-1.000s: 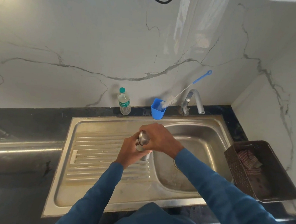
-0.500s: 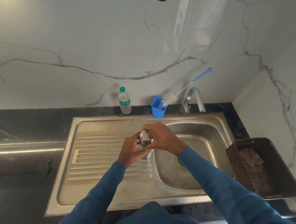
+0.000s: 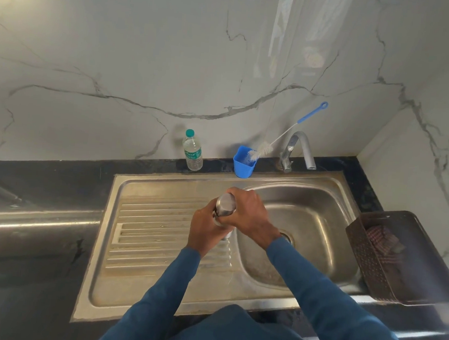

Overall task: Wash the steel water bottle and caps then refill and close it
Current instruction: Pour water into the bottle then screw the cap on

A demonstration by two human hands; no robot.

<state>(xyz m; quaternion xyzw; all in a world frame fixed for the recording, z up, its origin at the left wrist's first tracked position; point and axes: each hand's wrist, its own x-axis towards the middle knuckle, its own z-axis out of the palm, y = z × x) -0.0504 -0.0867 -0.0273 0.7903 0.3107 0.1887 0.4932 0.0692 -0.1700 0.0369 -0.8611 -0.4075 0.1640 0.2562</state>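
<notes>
The steel water bottle (image 3: 226,233) stands upright above the ridge between the drainboard and the sink basin (image 3: 319,203), mostly hidden by my hands. My left hand (image 3: 205,228) grips its body from the left. My right hand (image 3: 249,214) wraps round the steel cap (image 3: 225,205) at the top. Only the cap's shiny top and a bit of the bottle's lower body show.
A tap (image 3: 300,151) stands behind the basin. A blue cup (image 3: 243,164) holding a bottle brush (image 3: 287,134) and a plastic water bottle (image 3: 192,151) stand on the dark counter at the back. A brown basket (image 3: 366,254) with a cloth sits at the right.
Both hands keep their hold on the bottle and cap. My right hand has shifted slightly round the cap; the camera view has drifted a little.
</notes>
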